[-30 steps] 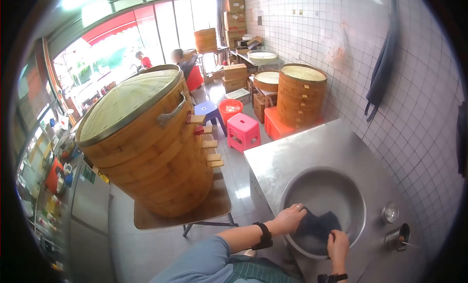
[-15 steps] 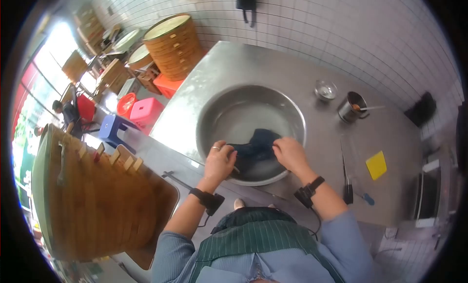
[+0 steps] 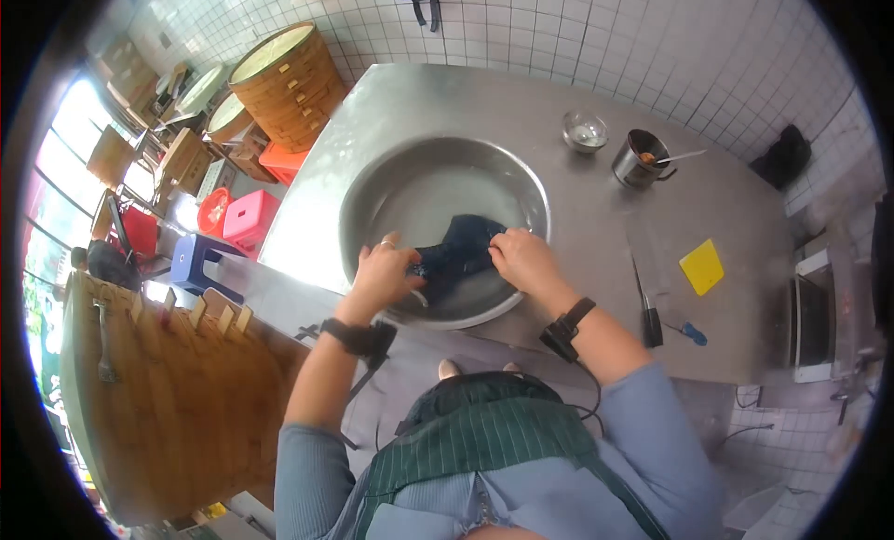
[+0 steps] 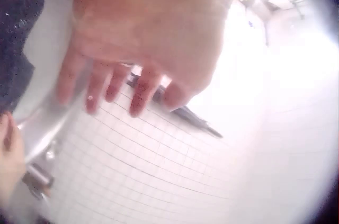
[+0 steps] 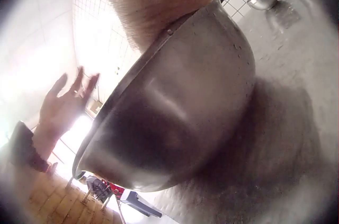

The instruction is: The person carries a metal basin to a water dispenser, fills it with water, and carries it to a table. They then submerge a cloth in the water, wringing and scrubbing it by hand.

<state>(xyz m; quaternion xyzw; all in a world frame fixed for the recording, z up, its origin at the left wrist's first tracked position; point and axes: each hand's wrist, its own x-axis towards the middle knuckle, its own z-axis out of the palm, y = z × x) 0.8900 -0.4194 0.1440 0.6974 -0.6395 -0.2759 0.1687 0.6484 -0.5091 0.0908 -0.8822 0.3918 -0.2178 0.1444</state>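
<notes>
A large steel basin stands on the metal table, with a dark blue cloth in its near half. My right hand reaches over the near right rim and pinches the cloth's right edge between thumb and fingers. At the near left rim is my left hand, its fingers spread apart beside the cloth's left end. In the left wrist view that hand has its fingers extended with nothing held in them. The basin's outer side hides the right fingers in the right wrist view.
Right of the basin are a glass bowl, a metal cup with a spoon, a knife and a yellow scraper. Tall bamboo steamers stand close on the left. More steamers stand farther back.
The head view has swung down and to the right onto the basin. My left hand has let go of the cloth and its fingers have spread; my right hand keeps its pinch.
</notes>
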